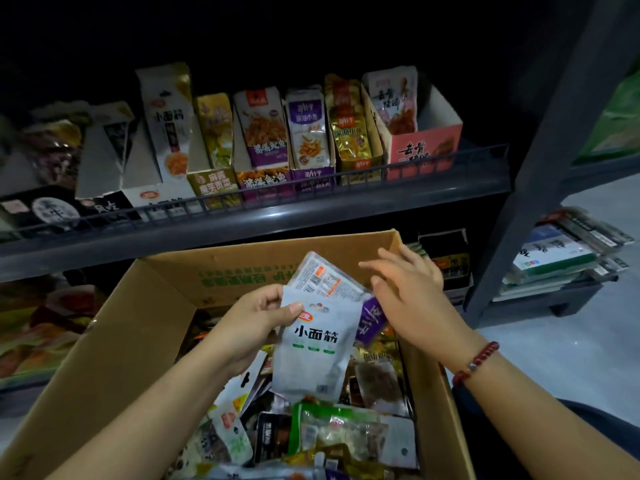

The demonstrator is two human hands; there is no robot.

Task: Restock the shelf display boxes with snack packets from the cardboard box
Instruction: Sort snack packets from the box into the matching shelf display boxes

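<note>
An open cardboard box (114, 358) full of mixed snack packets sits in front of me, below the shelf. My left hand (256, 323) grips white snack packets (313, 355) with dark lettering, held upright over the box; a second white packet (325, 277) sticks out behind the front one. My right hand (405, 289) hovers at the packets' right edge with fingers spread, holding nothing, beside a purple packet (370, 320). On the shelf above, a row of display boxes holds upright packets, among them a white box (162, 197) with matching white packets (169, 123).
A pink display box (426, 150) at the row's right end holds few packets. A dark wire rail (263, 194) runs along the shelf front. A grey upright post (540, 161) stands right, with stacked packs (561, 254) beyond it. More goods lie on the lower shelf at left.
</note>
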